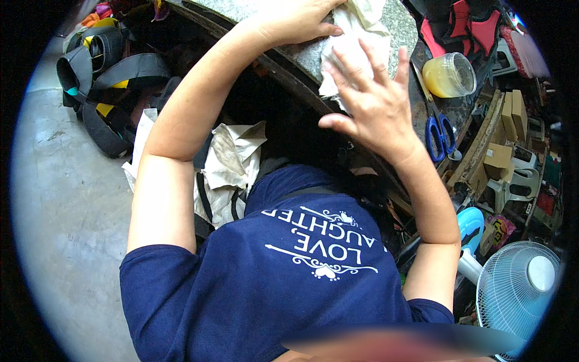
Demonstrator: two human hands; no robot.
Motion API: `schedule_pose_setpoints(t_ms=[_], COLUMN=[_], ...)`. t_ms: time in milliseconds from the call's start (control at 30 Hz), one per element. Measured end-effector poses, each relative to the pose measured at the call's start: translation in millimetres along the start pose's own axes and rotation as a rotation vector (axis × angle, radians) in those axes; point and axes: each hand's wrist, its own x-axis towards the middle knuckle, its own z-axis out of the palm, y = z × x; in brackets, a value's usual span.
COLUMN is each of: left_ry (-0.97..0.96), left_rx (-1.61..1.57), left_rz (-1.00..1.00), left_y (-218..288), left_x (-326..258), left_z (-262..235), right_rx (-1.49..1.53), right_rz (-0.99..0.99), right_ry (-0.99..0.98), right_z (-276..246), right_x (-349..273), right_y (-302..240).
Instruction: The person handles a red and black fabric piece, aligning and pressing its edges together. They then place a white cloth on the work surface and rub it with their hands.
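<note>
A crumpled white cloth (365, 24) lies on a grey speckled slab (403, 27) at the top of the view. My right hand (375, 102) rests over the cloth's near part, fingers spread and palm down. At the cloth's left edge is my left hand (298, 21), its thumb stretched out beside the cloth; the fingertips run toward the upper border and show only in part. Neither hand visibly grips anything. Blue-handled scissors (440, 137) lie just right of my right wrist. Beyond them stands a clear tub (449, 75) with a yellowish substance.
Black curved strips with yellow patches (129, 71) are heaped at left above the grey floor (66, 199). Off-white fabric (229, 157) hangs by my lap. Red-and-black pieces (461, 27) lie at the upper right. Small boxes (498, 157) and a blue fan (518, 295) stand at right.
</note>
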Motion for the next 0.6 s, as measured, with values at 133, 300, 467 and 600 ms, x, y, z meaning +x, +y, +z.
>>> schedule_pose_setpoints(t_ms=[133, 300, 467, 600], left_ry=[0.054, 0.117, 0.104, 0.003], left_rx=[0.03, -0.013, -0.295, -0.923], left_rz=[0.009, 0.105, 0.213, 0.099], left_y=[0.6, 0.3, -5.1, -9.5], left_x=[-0.6, -5.3, -33.3, -73.9], left_z=[2.9, 5.1, -17.0, -30.8], right_rx=[0.161, 0.327, 0.489, 0.499], right_rz=[0.004, -0.027, 0.2, 0.134], right_ry=[0.031, 0.168, 0.36, 0.32], right_z=[-7.2, -36.5, -32.7, -14.2], right_x=[-7.9, -14.2, -14.0, -14.9], right_y=[-23.5, -4.2, 38.0, 33.4])
